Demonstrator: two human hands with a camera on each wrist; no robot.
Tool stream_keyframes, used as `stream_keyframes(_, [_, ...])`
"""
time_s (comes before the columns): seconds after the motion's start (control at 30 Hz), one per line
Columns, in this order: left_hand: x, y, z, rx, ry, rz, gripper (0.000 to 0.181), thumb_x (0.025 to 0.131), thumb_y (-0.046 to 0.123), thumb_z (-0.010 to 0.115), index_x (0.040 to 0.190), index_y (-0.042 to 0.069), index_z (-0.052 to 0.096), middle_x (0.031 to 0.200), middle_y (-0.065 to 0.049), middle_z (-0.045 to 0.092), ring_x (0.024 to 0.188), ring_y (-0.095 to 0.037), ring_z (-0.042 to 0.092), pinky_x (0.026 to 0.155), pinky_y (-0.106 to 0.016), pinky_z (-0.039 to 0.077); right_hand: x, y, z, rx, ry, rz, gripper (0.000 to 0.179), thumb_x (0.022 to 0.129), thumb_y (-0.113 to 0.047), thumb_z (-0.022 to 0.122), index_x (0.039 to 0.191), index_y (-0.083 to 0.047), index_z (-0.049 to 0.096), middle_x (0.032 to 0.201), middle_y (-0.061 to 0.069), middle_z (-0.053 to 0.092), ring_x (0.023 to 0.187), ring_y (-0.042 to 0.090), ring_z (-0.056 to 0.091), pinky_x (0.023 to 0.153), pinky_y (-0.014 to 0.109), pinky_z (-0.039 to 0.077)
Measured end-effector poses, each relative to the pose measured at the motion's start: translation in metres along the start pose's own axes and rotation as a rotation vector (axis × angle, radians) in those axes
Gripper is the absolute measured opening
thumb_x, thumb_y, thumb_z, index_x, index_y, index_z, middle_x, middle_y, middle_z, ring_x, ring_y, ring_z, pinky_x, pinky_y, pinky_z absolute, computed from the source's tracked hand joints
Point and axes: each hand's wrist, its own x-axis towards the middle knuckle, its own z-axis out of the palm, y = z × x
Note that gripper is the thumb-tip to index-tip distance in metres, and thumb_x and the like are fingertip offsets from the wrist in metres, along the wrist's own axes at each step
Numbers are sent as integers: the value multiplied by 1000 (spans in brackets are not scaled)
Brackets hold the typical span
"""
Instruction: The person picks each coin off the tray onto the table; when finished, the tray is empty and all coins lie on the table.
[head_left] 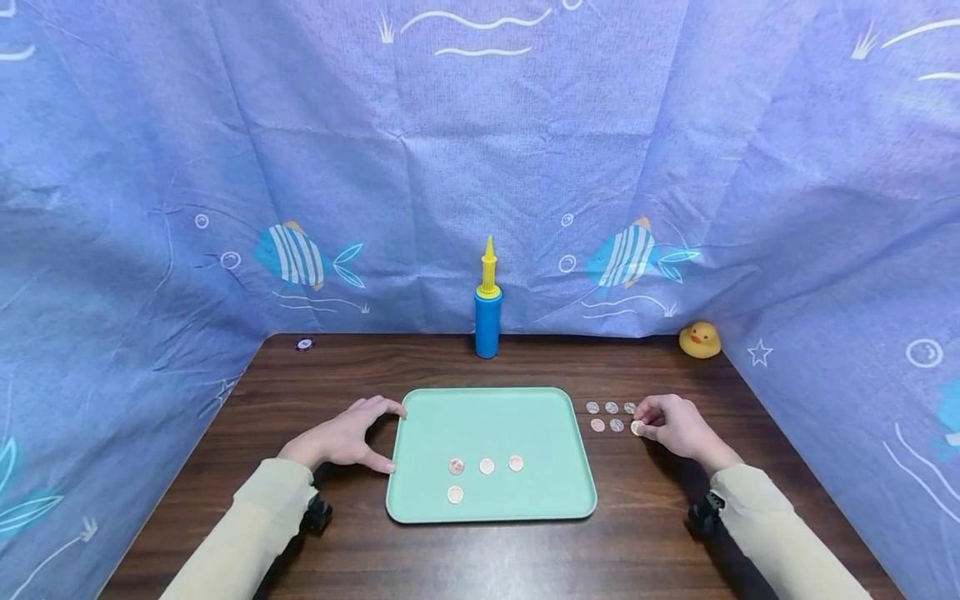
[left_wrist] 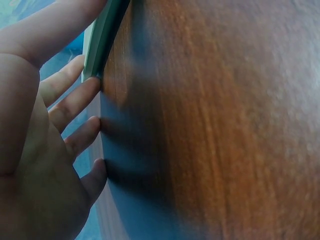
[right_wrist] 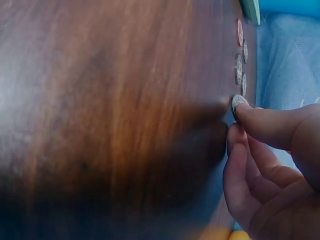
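Note:
My left hand (head_left: 347,432) is at the left side of a mint-green tray (head_left: 495,408), thumb and fingers spread, fingertips at the rim. In the left wrist view the fingers (left_wrist: 75,102) reach along the tray's edge, fairly straight. Several coins lie on the tray, among them a darker copper coin (head_left: 456,467) and a paler coin (head_left: 455,495). Right of the tray, my right hand (head_left: 678,425) pinches a coin (right_wrist: 239,106) low at the tabletop, the thumb on its face. This coin is at the right end of the front row, beside a silvery coin (head_left: 617,425).
Two short rows of coins, including a copper coin (head_left: 597,425), lie right of the tray on the wooden table (head_left: 525,554). Along the back stand a blue and yellow hand pump (head_left: 487,321), a rubber duck (head_left: 700,340) and a poker chip (head_left: 304,343). Blue curtains (head_left: 465,167) enclose the table.

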Motion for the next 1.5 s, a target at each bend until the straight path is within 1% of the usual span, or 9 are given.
stream_keyframes(0.2, [-1, 0, 0, -2, 6, 5, 85, 79, 53, 90, 146, 17, 53, 151, -7, 49, 144, -35, 39, 115, -62, 35, 0, 1, 2, -39, 15, 0, 19, 80, 1, 87, 81, -12, 72, 76, -7, 69, 70, 3, 61, 67, 28, 52])
stream_keyframes(0.33, [-1, -1, 1, -4, 8, 19, 85, 79, 51, 91, 147, 16, 53, 151, -8, 49, 144, -36, 39, 115, -62, 35, -1, 1, 3, -58, 13, 7, 18, 81, -3, 87, 80, -13, 72, 76, -9, 69, 70, 2, 61, 67, 28, 53])
stream_keyframes(0.47, [-1, -1, 1, -9, 6, 29, 85, 80, 50, 91, 147, 15, 53, 151, -9, 50, 144, -37, 39, 114, -62, 35, -2, 1, 4, -73, 5, 32, 17, 83, -5, 87, 81, -14, 72, 77, -9, 69, 71, 4, 61, 68, 29, 52])
stream_keyframes(0.67, [-1, -3, 2, 3, 6, 24, 85, 79, 52, 90, 147, 16, 53, 151, -8, 49, 143, -36, 40, 114, -62, 36, -2, 1, 5, -97, -4, 46, 15, 85, -7, 85, 82, -14, 73, 77, -8, 70, 72, 8, 62, 69, 32, 51])
stream_keyframes(1.07, [0, -5, 2, 10, 9, 26, 85, 79, 54, 90, 147, 17, 53, 151, -7, 49, 144, -35, 39, 114, -61, 36, 1, 0, 4, -92, -6, 48, 13, 86, -7, 85, 82, -12, 73, 77, -5, 71, 72, 9, 64, 69, 34, 52])
stream_keyframes(1.2, [0, -4, 2, 0, 7, 20, 85, 79, 53, 90, 147, 18, 53, 152, -7, 49, 144, -35, 38, 115, -62, 35, 1, 0, 4, -92, -10, 45, 13, 87, -7, 84, 83, -11, 73, 78, -4, 72, 72, 9, 65, 69, 35, 53])
stream_keyframes(1.3, [0, -4, 2, -2, 5, 18, 85, 79, 53, 90, 147, 18, 53, 152, -7, 49, 145, -36, 38, 115, -62, 35, 1, -2, 2, -89, -9, 69, 11, 88, -8, 83, 84, -12, 73, 78, -4, 72, 72, 10, 64, 71, 37, 52])
stream_keyframes(1.43, [0, -4, 2, 2, 6, 22, 86, 79, 54, 90, 147, 18, 53, 151, -7, 49, 144, -36, 39, 114, -62, 35, 4, -6, 1, -76, 19, 83, 8, 91, -8, 80, 88, -12, 74, 77, -6, 71, 71, 10, 61, 71, 37, 49])
stream_keyframes(1.5, [0, -4, 2, 6, 6, 25, 86, 79, 54, 90, 147, 17, 53, 151, -7, 49, 143, -35, 39, 114, -62, 36, 7, -10, 1, -67, 39, 63, 6, 92, -9, 79, 89, -11, 74, 76, -8, 69, 69, 8, 59, 69, 34, 47])
